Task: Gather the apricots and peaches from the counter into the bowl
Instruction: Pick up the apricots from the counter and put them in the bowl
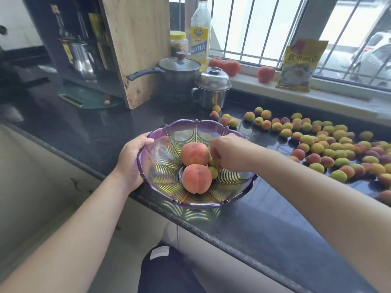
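Note:
A purple-rimmed clear glass bowl [169, 127] sits at the front edge of the black counter [95, 132]. Two peaches lie in it, one [194, 153] behind the other [196, 178], with two small apricots [213, 172] beside them. My left hand [132, 157] grips the bowl's left rim. Inside the bowl on the right, my right hand [229, 153] has curled fingers down on an apricot next to the rear peach. Several apricots [330, 144] lie scattered over the counter to the right. Three peaches [266, 74] rest on the windowsill.
Behind the bowl stand a lidded steel mug [211, 89], a dark pot with a handle [179, 75] and a leaning wooden board [135, 47]. An oil bottle [201, 37], a jar [178, 42] and a yellow packet [298, 64] stand by the barred window.

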Demonstrator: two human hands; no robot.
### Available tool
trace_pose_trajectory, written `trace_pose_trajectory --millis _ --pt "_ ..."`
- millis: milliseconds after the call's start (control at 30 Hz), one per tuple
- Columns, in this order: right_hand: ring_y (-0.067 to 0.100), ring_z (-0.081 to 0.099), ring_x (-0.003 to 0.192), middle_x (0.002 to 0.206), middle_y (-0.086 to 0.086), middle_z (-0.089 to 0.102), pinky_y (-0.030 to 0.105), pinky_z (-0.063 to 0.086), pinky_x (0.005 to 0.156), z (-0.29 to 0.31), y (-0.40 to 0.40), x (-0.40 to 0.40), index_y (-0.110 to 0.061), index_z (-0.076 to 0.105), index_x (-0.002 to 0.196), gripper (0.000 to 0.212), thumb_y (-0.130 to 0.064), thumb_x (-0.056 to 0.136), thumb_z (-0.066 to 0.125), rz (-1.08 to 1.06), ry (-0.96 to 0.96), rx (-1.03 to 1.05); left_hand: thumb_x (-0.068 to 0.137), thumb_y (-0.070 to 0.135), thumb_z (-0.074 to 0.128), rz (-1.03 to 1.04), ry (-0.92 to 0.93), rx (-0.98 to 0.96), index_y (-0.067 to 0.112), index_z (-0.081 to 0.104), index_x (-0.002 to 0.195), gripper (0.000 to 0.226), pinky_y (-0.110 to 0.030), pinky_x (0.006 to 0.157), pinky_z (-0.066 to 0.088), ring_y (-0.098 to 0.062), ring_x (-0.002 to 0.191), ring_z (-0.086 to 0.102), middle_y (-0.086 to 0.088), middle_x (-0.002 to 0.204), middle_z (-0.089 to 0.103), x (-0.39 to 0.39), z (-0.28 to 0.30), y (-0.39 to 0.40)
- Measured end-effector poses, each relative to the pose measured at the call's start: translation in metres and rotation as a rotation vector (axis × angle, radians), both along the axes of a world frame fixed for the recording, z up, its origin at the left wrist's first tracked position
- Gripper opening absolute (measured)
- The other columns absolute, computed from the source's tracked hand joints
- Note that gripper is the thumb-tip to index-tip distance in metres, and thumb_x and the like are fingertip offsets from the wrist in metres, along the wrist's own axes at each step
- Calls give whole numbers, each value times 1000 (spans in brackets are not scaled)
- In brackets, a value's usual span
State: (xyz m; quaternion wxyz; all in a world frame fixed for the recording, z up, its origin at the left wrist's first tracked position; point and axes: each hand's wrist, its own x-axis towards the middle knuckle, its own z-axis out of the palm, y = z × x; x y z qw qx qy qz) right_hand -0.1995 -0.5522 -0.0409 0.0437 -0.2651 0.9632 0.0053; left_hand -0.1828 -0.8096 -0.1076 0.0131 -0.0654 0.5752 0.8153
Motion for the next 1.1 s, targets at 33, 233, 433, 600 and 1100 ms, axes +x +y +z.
trace_pose_trajectory --millis 33,233,433,600,1100 --pt "24 59 84 91 1 59 29 48 74 0 0 0 -16 64 97 13 -9 87 63 4 -6 -5 104 16 45 1 3 -4 8 72 127 37 -51 93 58 -36 106 71 -20 117 73 0 0 0" --pt "24 61 91 104 3 64 35 55 78 26 17 8 -20 67 115 28 -6 91 63 -120 73 -119 101 21 49 21 20 -16 14 77 119 34 -60 105 54 -42 115 69 -21 123 73 3 -2 0" --pt "18 68 80 91 2 72 27 49 64 19 128 42 -15 73 95 24 -1 90 55 -643 445 -706 95 12 50 90 89 -155 15 74 114 31 -44 92 58 -31 110 71 -9 112 76 3 0 19" --pt "29 57 90 98 14 70 34 43 75 -32 166 54 -5 71 100 18 -5 96 54 -772 650 -541 95 2 45 87 142 -214 19 70 113 35 -36 85 56 -22 106 70 -2 110 72 4 6 48" --pt "26 50 96 101 6 69 44 41 87 -71 156 45 -16 67 110 24 -29 90 72 -701 583 -440 82 23 54 106 176 -182 19 70 129 50 -38 96 59 -23 117 73 -5 124 76 13 -3 52"
